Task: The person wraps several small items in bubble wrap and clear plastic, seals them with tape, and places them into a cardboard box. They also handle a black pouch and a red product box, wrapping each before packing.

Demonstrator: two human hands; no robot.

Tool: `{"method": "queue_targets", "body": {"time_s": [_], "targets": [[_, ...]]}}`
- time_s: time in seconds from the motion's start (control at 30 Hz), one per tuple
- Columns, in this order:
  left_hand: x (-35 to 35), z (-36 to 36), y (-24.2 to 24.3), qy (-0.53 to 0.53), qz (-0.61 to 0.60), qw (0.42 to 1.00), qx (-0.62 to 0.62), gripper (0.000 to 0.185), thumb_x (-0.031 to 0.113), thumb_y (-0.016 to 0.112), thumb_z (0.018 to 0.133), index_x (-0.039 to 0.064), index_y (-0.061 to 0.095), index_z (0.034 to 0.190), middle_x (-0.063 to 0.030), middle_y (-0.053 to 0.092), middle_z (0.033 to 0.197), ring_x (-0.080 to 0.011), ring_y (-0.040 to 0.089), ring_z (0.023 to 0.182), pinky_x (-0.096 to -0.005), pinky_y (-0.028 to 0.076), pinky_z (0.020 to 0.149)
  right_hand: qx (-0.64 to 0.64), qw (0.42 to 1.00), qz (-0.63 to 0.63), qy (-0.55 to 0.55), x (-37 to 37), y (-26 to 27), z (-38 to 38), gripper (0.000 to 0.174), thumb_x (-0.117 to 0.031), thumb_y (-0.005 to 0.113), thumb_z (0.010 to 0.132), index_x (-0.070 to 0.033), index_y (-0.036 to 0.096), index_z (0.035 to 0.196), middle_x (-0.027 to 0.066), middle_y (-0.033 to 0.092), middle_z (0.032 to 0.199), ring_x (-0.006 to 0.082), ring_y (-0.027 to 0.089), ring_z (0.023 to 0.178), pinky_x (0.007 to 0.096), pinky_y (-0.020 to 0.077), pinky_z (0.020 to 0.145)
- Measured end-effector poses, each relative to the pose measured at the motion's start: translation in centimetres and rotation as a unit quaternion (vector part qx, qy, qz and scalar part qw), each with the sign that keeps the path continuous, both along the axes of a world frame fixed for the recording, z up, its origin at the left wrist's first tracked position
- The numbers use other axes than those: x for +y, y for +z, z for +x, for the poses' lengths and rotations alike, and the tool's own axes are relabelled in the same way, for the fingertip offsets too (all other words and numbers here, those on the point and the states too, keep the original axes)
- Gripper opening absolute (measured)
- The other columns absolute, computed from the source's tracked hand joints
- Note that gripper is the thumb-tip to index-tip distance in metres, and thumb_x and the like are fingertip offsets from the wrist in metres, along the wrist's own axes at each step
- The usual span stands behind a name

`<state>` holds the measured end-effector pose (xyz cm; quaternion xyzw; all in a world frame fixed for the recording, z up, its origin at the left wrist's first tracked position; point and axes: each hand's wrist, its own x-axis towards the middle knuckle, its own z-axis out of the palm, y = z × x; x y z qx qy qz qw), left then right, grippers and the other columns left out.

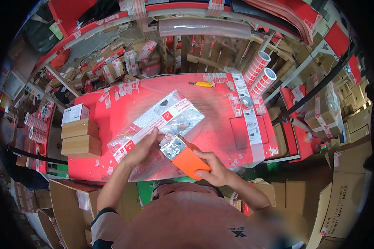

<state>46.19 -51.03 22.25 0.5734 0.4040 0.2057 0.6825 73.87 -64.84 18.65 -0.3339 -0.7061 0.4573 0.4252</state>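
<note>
My right hand (217,171) grips an orange handheld tape dispenser (190,162), its metal head tilted up and left. Slantwise before me on the red tabletop (205,149) lies a flat parcel in clear bubble wrap (149,112). A strip of white and red printed packing tape (166,116) runs along the parcel's length. My left hand (141,148) is over the parcel's near side, close to the strip and left of the dispenser's head. Its fingers are partly hidden, so I cannot tell whether they hold anything.
Small cardboard boxes (81,146) and a white box (75,112) stand at left. A yellow utility knife (204,84) lies at the back. Stacked tape rolls (263,82), a label strip (252,124) and a loose roll (246,102) are at right. A film roll (205,28) hangs behind.
</note>
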Motion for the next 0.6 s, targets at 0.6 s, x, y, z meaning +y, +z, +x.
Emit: {"method": "queue_targets", "body": {"time_s": [0.6], "targets": [[20.8,-10.5,-6.2,0.212,0.15,0.958,0.12,0.039,0.037,0.052,0.105,0.004,0.068,0.09,-0.0025,0.061,0.071,-0.0081,0.054,0.059,-0.0266,0.045,0.051,-0.032,0.987,0.034,-0.153,4.2,0.5,-8.4,0.046,-0.015,0.074,0.088,0.002,0.054,0.126,0.0193,0.072,0.09,0.0336,0.073,0.08,0.0386,0.0566,0.069]]}}
